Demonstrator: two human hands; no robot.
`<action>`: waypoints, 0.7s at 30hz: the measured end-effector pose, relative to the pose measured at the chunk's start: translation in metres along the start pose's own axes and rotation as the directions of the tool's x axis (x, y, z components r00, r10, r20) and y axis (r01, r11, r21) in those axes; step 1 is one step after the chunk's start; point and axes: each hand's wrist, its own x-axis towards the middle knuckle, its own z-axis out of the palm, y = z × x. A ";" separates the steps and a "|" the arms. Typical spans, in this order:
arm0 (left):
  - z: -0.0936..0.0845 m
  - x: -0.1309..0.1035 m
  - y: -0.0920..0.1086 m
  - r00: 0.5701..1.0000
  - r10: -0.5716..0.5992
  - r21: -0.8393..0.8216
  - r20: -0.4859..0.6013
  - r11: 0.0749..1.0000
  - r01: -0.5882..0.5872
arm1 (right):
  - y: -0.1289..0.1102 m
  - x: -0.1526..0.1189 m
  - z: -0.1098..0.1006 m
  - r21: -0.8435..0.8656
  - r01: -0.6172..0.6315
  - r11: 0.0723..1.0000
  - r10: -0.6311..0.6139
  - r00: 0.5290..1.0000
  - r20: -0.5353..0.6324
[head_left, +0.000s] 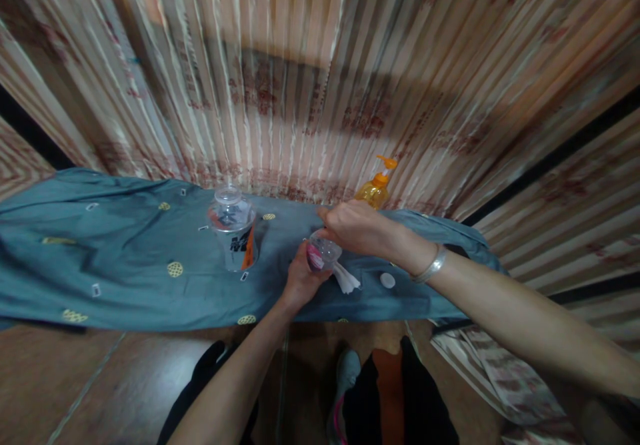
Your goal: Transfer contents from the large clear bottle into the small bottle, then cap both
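Note:
My left hand (303, 277) is closed around a small clear plastic cup (327, 252) with a pink patch on its side, tilted a little above the cloth. Over the cup's far rim, my right hand (353, 225) is curled, its fingers pointing left. What its fingers grip, if anything, is hidden. A white tissue (346, 278) shows just below the cup, on its right side. Further right lies a round white disc (387, 280), like a lid. Behind my right hand stands an amber pump bottle (373, 193) with an orange pump head.
To the left, a large clear plastic cup (235, 248) with black and orange print stands with a smaller clear container (228, 198) at its top. A blue-green patterned cloth (135, 252) covers the narrow table. A pleated curtain (280, 98) hangs directly behind. A dark flat object (456, 250) lies at the right.

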 end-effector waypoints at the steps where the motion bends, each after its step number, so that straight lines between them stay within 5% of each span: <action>1: 0.000 0.000 0.000 1.000 0.001 -0.002 -0.002 1.000 -0.001 | 0.000 0.000 0.000 -0.020 -0.027 0.999 0.027 1.000 -0.006; 21: 0.000 0.000 -0.001 1.000 0.002 0.000 0.007 1.000 -0.002 | 0.004 -0.002 0.000 0.049 0.096 0.994 -0.097 0.995 0.027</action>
